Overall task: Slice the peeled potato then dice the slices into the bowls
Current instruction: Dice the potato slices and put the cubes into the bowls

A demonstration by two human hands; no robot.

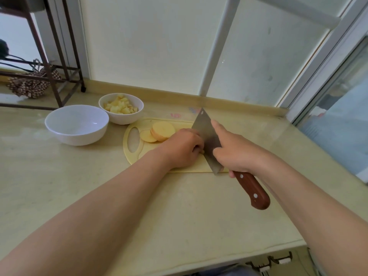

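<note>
On board, mid-dice: 1 bowl part-filled, slices left

At centre of surface (179,206), L hand (183,148) curls down on a potato piece (201,152), mostly hidden, on cutting board (130,156). R hand (237,154) is wrapped round cleaver (207,136) at the handle, forefinger along blade, edge just beside L fingers. Small bowl (121,117) behind board holds dice (120,106); big bowl (76,134) beside it has none. Slices (162,131) lie uncut on board. Approx halfway, I'd judge: slicing prob done, dicing + 2nd bowl remain.
</note>
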